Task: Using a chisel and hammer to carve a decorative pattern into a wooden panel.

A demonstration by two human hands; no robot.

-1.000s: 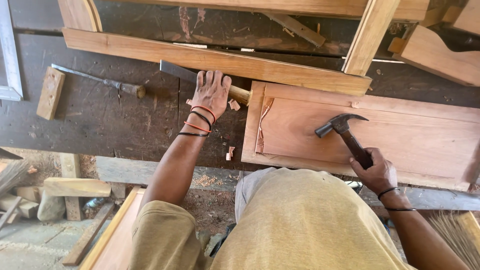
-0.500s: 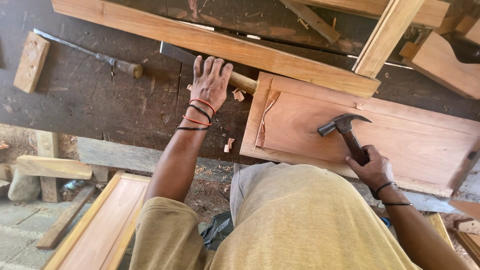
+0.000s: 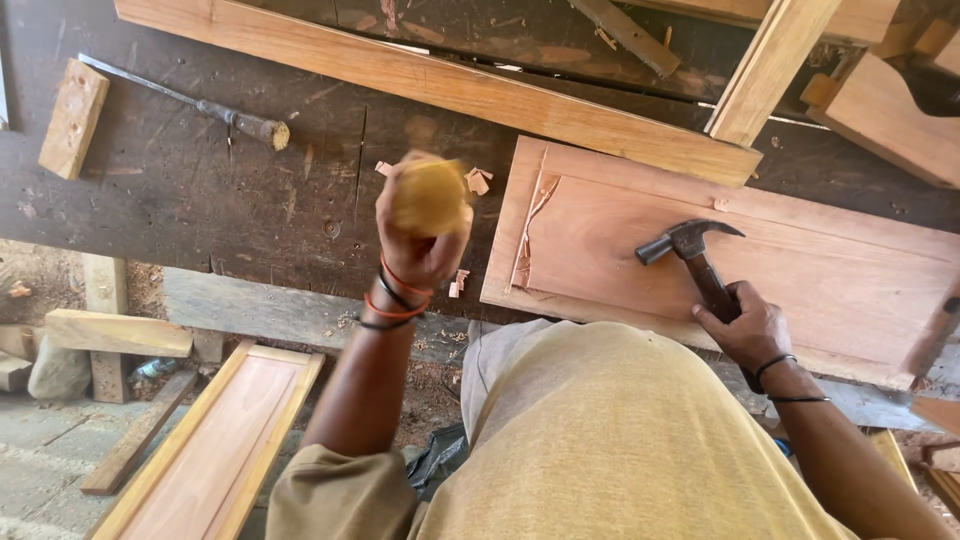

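Wood everywhere: the left hand (image 3: 420,235) is fisted around a chisel's blurred yellow wooden handle (image 3: 428,195), lifted off the dark workbench (image 3: 180,200).
Right hand (image 3: 745,325) grips a claw hammer (image 3: 695,255) lying on the reddish door panel (image 3: 800,270), at 3 o'clock from the chisel. Half a second ago the left hand was flat on the bench; another chisel (image 3: 195,100) lies at 10.

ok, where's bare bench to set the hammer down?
Freest: dark bench between the small block, the chisel and the left hand. Also the flat of the panel right of the hammer. Crowded: top right, with crossing planks, and chips beside the left hand.
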